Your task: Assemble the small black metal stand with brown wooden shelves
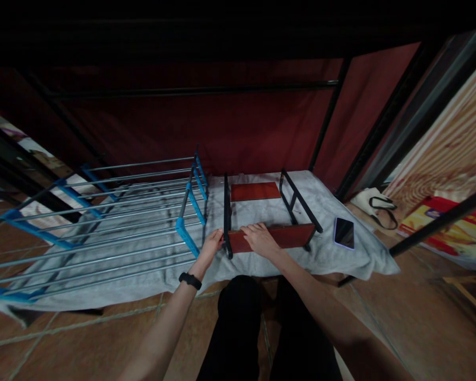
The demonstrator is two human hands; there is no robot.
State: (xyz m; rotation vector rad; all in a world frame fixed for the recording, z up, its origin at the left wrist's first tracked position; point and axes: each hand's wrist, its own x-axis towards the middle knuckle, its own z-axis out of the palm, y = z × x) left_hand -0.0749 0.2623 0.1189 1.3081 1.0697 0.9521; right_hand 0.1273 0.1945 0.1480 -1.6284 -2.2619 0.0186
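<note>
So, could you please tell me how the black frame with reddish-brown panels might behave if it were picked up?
The black frame would probably stay stiff, since its straight bars show no sag. It may feel light for its size, being largely open between its two reddish-brown panels. Pushed, it might drag the wrinkled pale cloth beneath it.

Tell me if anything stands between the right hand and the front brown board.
Nothing visible does: the right hand touches the board; the rack stands to its left, the phone lies to its right.
</note>
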